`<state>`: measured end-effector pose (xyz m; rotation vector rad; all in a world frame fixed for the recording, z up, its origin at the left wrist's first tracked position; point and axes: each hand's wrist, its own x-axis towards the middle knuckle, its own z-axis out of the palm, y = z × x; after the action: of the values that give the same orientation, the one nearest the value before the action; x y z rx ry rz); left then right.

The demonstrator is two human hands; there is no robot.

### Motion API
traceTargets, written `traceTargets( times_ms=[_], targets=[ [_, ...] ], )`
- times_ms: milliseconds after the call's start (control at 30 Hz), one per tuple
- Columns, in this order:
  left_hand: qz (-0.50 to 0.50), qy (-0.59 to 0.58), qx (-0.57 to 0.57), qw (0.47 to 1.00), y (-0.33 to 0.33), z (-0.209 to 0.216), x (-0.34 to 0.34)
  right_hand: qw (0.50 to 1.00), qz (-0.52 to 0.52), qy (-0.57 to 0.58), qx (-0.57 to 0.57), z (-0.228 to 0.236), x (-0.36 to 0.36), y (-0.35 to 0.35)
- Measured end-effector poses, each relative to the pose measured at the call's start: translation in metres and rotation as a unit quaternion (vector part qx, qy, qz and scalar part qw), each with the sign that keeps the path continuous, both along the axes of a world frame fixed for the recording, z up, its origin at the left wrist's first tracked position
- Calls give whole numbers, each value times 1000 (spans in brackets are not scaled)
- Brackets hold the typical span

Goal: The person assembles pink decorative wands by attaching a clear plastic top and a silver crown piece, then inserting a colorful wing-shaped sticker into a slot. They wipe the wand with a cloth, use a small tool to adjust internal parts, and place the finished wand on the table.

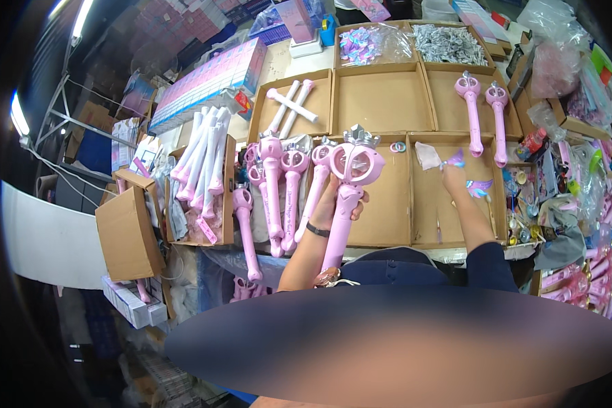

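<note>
My left hand (325,208) is wrapped round the handle of a pink toy wand (347,204). The wand stands upright, its round, clear-windowed head topped by a silver crown. Further right, my right hand (455,181) reaches over a cardboard tray (425,197), its fingertips closed on a small purple-blue wing piece (454,159). Beside that hand lies a second wing piece (479,188), and to its left a whitish scrap of sheet (427,156). A thin brush-like stick (438,228) rests lower in the same tray.
Several pink wands (294,177) lie left of my left hand. A box (228,211) holds white-and-pink handles. Two crowned wands (498,119) rest in the right tray. Wing pieces (360,46) and silver parts (449,44) fill the far trays. Bags and bottles crowd the right edge.
</note>
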<state>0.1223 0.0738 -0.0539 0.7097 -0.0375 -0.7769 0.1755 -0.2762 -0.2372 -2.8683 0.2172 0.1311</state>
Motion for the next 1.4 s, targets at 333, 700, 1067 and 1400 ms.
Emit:
traceTargets(
  times_ms=[333, 700, 1067, 1400],
  targets=[
    [-39, 89, -150, 984, -32, -1, -3, 880, 238, -331, 243, 144, -127, 133],
    [-47, 27, -75, 996, -28, 18, -32, 761, 87, 85, 637, 184, -146, 132],
    [-104, -56, -16, 993, -28, 18, -47, 728, -52, -256, 634, 200, -158, 178],
    [-38, -93, 70, 992, -23, 33, -42, 718, -32, -181, 671, 205, -133, 180]
  ],
)
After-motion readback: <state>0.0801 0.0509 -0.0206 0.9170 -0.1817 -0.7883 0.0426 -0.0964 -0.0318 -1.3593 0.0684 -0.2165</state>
